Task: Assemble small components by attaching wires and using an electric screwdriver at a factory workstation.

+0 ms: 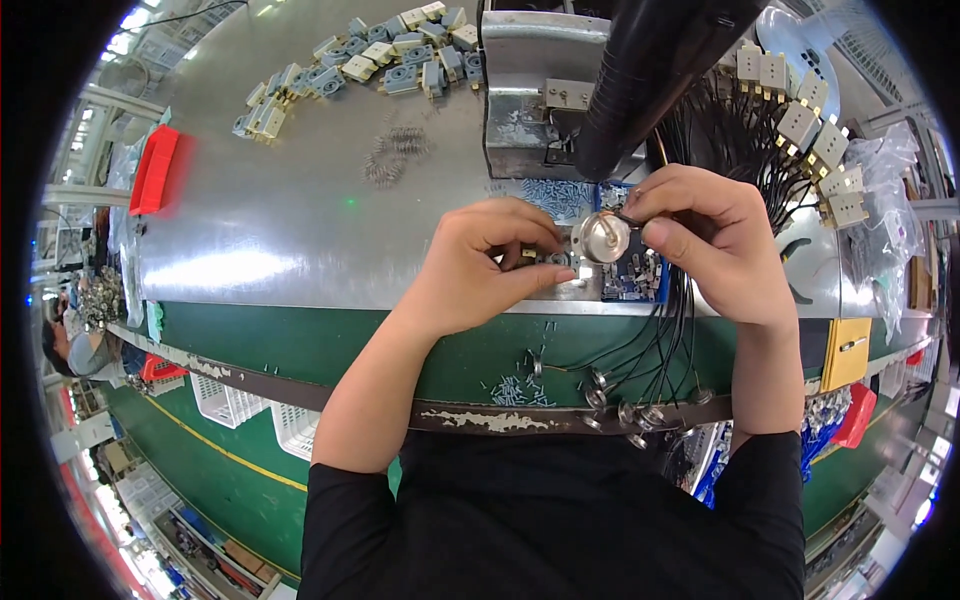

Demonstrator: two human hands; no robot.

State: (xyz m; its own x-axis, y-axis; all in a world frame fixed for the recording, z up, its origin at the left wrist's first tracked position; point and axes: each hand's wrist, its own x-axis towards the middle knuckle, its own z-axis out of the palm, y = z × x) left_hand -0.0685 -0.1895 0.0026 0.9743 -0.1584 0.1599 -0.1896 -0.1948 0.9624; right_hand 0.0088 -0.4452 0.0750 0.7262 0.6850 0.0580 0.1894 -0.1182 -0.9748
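My left hand is closed around a small grey part with a brass-coloured bit, largely hidden by the fingers. Thumb and forefinger of my right hand pinch a black wire right beside a round silver metal cap. This cap sits close against the part in my left hand; whether they are joined I cannot tell. Beneath and behind my hands lie a blue tray of small metal pieces and a heap of small bluish screws.
Grey and cream plug-like blocks spread over the far table, near loose springs. A black tube rises before a metal fixture. Wired plugs lie right, dark pliers nearer. Screws and wired caps line the front edge.
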